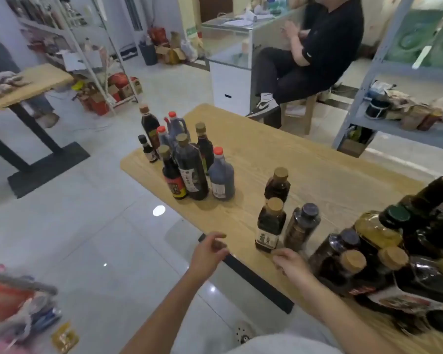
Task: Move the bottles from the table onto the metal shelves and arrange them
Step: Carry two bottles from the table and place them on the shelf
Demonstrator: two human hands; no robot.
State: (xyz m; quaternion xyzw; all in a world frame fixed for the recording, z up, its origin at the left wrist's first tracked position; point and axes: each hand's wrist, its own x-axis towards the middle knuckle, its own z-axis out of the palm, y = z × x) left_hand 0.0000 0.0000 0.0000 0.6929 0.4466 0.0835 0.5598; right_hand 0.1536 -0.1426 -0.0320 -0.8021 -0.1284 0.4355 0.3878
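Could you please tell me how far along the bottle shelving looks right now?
Nothing visibly shelved from this batch. Both hands are empty: the left hand hovers at the table edge, the right hand near the tan-capped bottle. Left: the far cluster, three middle bottles and the crowded group at right.

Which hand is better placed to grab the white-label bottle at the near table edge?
Right, likely. The right hand is empty and sits just below the white-label bottle. The left hand, also empty, is farther off, at the table edge.
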